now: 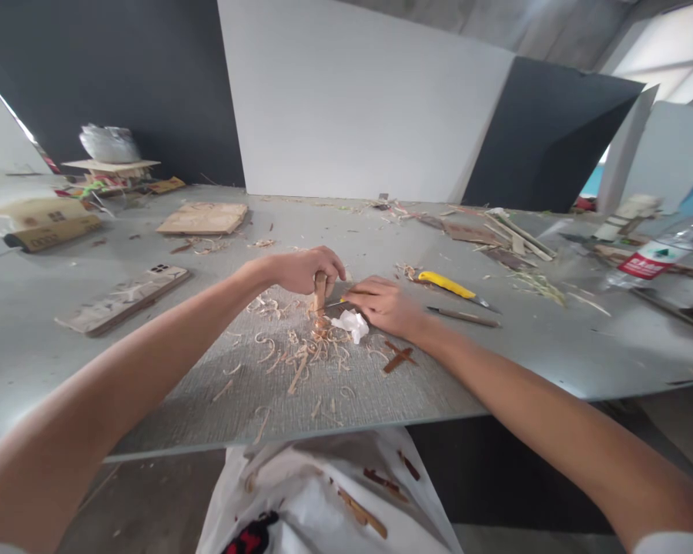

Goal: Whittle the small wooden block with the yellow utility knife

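Pale wood stands nearly upright at the centre of the action: it's a narrow wooden piece [319, 286], and the left hand [309, 271] has its fingers closed around the upper end! Just beside it comes the right hand [386, 306], curled shut around a slim bladed tool [336, 303], the handle mostly hidden by the fingers, a touch of yellow showing near the blade. That blade points straight at the wood, though whether the edge is biting, I can't tell from here.

And look at the curls! Shavings [266, 348] ring the foot of the piece, scattered over a textured grey mat [416, 392]. Crumpled white tissue [355, 326] sits right under the right hand, with crossed brown strips [399, 356] nearer the table edge.

Out on the right, a yellow utility knife [446, 284] lies with its blade angled away, a thin dark-handled tool [467, 317] just in front. Over on the left, a long carved board [128, 298] lies flat, a squarer one [205, 218] behind it.
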`<state>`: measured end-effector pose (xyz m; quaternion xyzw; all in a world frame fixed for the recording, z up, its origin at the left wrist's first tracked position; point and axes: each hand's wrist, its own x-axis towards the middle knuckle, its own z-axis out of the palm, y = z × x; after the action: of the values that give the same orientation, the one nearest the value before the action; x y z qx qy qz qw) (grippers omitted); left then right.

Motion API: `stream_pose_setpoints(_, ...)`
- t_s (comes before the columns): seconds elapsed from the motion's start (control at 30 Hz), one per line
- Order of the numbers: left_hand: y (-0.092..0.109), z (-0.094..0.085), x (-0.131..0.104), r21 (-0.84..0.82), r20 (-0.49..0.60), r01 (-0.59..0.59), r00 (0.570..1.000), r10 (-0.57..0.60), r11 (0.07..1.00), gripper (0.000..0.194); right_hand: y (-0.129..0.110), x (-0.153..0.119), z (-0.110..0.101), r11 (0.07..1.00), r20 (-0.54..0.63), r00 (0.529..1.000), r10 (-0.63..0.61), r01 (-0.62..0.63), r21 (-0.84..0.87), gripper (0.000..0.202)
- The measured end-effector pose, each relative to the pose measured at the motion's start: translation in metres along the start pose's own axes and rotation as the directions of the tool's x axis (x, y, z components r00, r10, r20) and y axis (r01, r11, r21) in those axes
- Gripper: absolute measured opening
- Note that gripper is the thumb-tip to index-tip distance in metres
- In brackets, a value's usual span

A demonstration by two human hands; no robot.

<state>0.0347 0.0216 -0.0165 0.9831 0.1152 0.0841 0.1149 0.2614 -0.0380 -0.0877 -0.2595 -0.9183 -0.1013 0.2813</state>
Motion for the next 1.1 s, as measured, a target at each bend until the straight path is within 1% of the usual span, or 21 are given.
stream_pose_setpoints(0.27, 0.001, 0.0, 0.0, 0.014, 0.014, 0.033, 0.999, -0.033, 0.999, 0.028, 0.006, -0.005, 0.004, 1.0, -0.053, 0.999, 0.012, -0.012, 0.003, 0.029)
stream_pose_setpoints(0.4, 0.001, 0.001, -0.001, 0.02, 0.002, 0.035, 0.999, -0.035, 0.999, 0.027, 0.007, -0.006, 0.006, 1.0, -0.084, 0.996, 0.018, -0.017, 0.016, 0.03)
stream_pose_setpoints(0.67, -0.003, 0.003, 0.0, 0.0, -0.008, 0.035, 0.999, -0.035, 0.999, 0.03, -0.001, -0.002, 0.005, 0.998, -0.078, 0.995, 0.058, -0.059, -0.01, 0.029)
stream_pose_setpoints(0.77, -0.003, 0.003, 0.001, -0.007, -0.01, 0.032, 0.999, -0.032, 0.999, 0.031, -0.002, -0.001, 0.005, 0.997, -0.067, 0.996, 0.064, -0.066, -0.028, 0.03)
stream_pose_setpoints(0.93, -0.003, 0.003, 0.002, -0.055, -0.018, -0.024, 1.0, 0.023, 0.998, 0.031, 0.0, 0.003, 0.004, 0.995, -0.034, 0.995, 0.09, -0.091, -0.027, 0.034)
stream_pose_setpoints(1.0, -0.004, 0.003, 0.002, -0.062, -0.015, -0.02, 1.0, 0.019, 0.998, 0.031, 0.0, 0.005, 0.005, 0.995, -0.007, 0.996, 0.093, -0.094, -0.034, 0.033)
stream_pose_setpoints(1.1, -0.006, 0.004, 0.001, -0.028, -0.03, -0.001, 1.0, 0.001, 1.0, 0.029, -0.003, 0.009, 0.005, 0.996, 0.06, 0.995, 0.082, -0.081, -0.029, 0.03)
